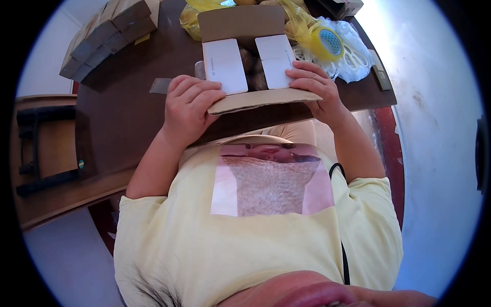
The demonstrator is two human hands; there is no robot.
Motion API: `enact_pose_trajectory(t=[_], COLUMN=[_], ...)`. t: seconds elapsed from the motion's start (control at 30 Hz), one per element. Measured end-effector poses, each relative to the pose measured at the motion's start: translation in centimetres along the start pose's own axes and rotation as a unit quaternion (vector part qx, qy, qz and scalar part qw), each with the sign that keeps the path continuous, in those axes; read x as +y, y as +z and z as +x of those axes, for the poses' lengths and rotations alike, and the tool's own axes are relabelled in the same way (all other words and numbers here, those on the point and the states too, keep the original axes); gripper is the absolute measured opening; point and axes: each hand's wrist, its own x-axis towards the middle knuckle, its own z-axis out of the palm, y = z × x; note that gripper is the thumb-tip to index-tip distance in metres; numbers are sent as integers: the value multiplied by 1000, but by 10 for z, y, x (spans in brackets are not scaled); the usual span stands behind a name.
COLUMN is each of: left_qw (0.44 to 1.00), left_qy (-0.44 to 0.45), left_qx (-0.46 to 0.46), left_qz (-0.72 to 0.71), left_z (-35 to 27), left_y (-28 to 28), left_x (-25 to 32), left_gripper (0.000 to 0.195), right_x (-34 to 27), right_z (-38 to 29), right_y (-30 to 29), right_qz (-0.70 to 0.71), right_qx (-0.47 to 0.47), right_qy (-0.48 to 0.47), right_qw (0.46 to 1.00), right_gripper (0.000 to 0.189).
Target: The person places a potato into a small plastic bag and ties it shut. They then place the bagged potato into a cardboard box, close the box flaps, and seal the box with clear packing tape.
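Observation:
A small cardboard box [241, 25] stands on the dark tabletop before me, its long front and back flaps spread outward. Its two white side flaps [226, 67] are folded inward, with a gap between them where brown, roundish contents [253, 71] show; what these are I cannot tell. My left hand [191, 99] grips the box's near left corner, fingers over the white flap and the front flap's end. On the near right corner, my right hand [316, 86] has its fingertips on the other white flap and its thumb under the front flap.
Stacked cardboard boxes [111, 34] stand at the back left. Behind the box lie a yellow plastic bag [190, 23] and a roll of tape [328, 43], beside a white plastic bag [351, 53]. The dark table's [115, 115] near edge curves past me.

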Motion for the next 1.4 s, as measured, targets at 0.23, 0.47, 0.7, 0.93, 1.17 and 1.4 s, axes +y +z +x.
enact_pose_trajectory(t=[0.23,0.47,0.7,0.93,1.17,1.4], left_qw=[997,978,944,926,918,973], left_qy=[-70,-181,-284,-360,-381,-220], left_qx=[38,88,96,-61,-88,-73], left_qz=[-20,-46,-139,-92,-69,14], left_z=[-4,-8,-1,26,34,36], left_y=[2,7,13,6,0,-8], left_x=[-6,-4,3,-9,-12,-21], left_gripper=[19,23,60,46,32,31], right_x=[5,0,-6,-4,-9,-12], right_z=[2,7,9,8,13,13], right_y=[14,36,53,52,56,60], right_qz=[102,86,244,202,242,264], right_qx=[67,186,275,233,241,235], right_qy=[67,141,259,226,215,214], right_qw=[990,969,893,924,915,911], right_gripper=[29,11,30,40,40,38])
